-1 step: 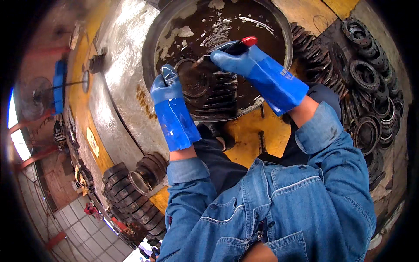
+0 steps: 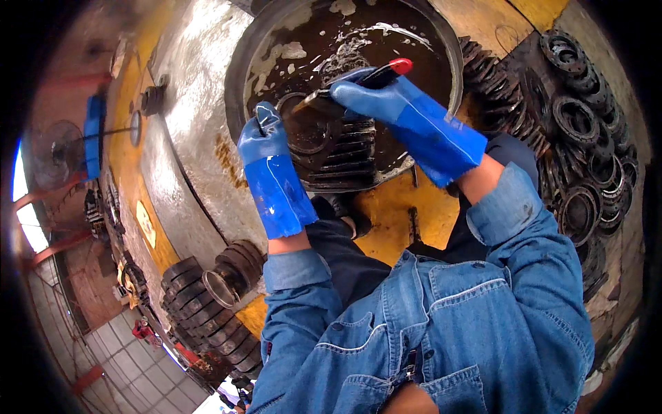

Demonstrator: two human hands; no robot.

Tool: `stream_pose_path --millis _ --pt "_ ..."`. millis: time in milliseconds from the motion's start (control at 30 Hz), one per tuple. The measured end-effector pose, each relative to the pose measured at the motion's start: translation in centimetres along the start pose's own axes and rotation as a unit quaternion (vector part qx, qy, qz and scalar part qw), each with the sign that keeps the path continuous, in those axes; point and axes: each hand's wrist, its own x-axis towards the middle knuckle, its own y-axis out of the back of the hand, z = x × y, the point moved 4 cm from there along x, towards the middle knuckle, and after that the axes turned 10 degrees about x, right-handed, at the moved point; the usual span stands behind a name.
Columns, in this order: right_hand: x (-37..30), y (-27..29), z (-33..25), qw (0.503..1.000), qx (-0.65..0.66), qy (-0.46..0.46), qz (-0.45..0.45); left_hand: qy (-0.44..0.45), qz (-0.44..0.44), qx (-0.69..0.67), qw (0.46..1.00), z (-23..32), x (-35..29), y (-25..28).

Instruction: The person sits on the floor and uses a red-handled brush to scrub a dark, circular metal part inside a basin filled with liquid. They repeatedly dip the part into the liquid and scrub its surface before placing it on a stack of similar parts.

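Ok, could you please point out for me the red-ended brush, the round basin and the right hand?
Red-ended brush (image 2: 378,76): head view, on its black handle.
Round basin (image 2: 235,86): head view, on the left of its rim.
Right hand (image 2: 373,101): head view, on its gloved middle.

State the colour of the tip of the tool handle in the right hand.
The handle tip is red; it shows in the head view.
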Motion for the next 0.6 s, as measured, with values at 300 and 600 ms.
stream_pose_path --millis 300,600 --pt "-0.2 0.0 -0.2 0.986 -0.141 0.001 0.092 0.005 0.006 0.003 1.0 0.6 -0.3 -0.3" --pt "-0.9 -0.6 -0.2 0.971 -0.189 -0.099 0.107 0.003 0.033 -0.027 0.999 -0.6 -0.2 -1.2"
